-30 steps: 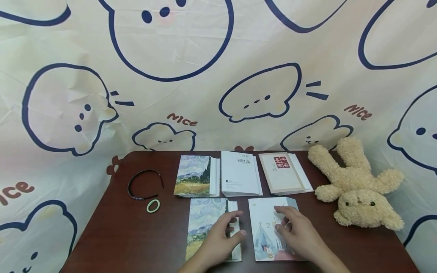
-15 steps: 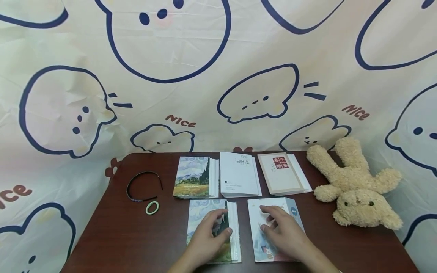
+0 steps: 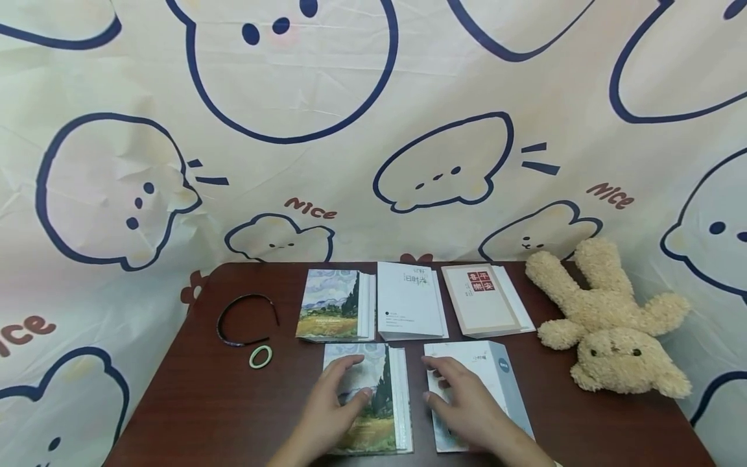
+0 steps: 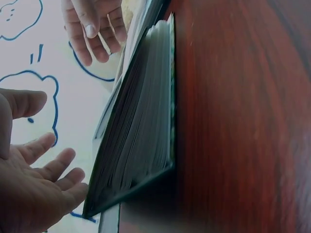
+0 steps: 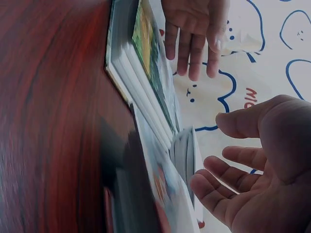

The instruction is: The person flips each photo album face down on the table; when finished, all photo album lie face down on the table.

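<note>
Beneath right hand (image 3: 467,402), pale book (image 3: 491,383) partly hidden; small lettering (image 3: 483,358) blurred.

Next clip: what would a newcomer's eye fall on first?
Probably the backdrop, whose large blue-outlined cartoon figures fill the upper head view. Next, likely the cream plush toy, lying at the right end of the table. Then the hands: the left hand over the front landscape-covered book, the right hand over the pale book beside it.

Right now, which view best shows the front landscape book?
Head view: the front landscape book shows its cover, partly behind the left hand. Left wrist shows mainly page edges; right wrist, page edges and slanted cover.
</note>
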Demonstrator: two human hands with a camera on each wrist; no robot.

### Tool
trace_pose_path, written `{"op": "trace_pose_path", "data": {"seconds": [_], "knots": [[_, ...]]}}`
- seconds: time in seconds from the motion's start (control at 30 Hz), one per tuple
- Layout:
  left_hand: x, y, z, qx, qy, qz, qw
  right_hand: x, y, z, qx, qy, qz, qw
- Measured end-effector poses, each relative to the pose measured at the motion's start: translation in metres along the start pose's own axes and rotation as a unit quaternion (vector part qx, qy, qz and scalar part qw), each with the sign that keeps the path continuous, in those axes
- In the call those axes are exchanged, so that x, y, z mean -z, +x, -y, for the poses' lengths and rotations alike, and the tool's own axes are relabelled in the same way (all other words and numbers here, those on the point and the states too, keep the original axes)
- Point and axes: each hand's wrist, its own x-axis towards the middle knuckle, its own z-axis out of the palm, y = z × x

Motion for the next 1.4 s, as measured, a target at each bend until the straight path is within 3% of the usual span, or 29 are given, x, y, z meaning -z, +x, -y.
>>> {"op": "trace_pose_path", "data": {"seconds": [0.13, 0.33, 0.57, 0.87, 1.1, 1.4], "knots": [[0.008, 0.0, 0.001, 0.012, 0.022, -0.02, 0.9995, -0.006, 0.002, 0.004, 0.011, 0.002, 0.008, 0.9999], [0.015, -0.004, 0.003, 0.035, 0.038, -0.023, 0.9984, -0.016, 0.005, 0.01, 0.032, 0.026, 0.024, 0.9989], [0.02, -0.005, 0.009, 0.05, 0.028, -0.035, 0.9978, -0.031, 0.011, 0.017, 0.053, 0.035, 0.04, 0.9972], [0.028, -0.007, 0.017, 0.099, 0.019, -0.016, 0.9948, -0.045, 0.018, 0.03, 0.066, -0.027, 0.054, 0.996], [0.032, -0.009, 0.024, 0.146, -0.044, -0.001, 0.9883, -0.054, 0.024, 0.036, 0.057, -0.061, 0.091, 0.9923], [0.031, -0.012, 0.032, 0.185, -0.06, 0.023, 0.9806, -0.053, 0.026, 0.038, 0.048, -0.076, 0.113, 0.9895]]}}
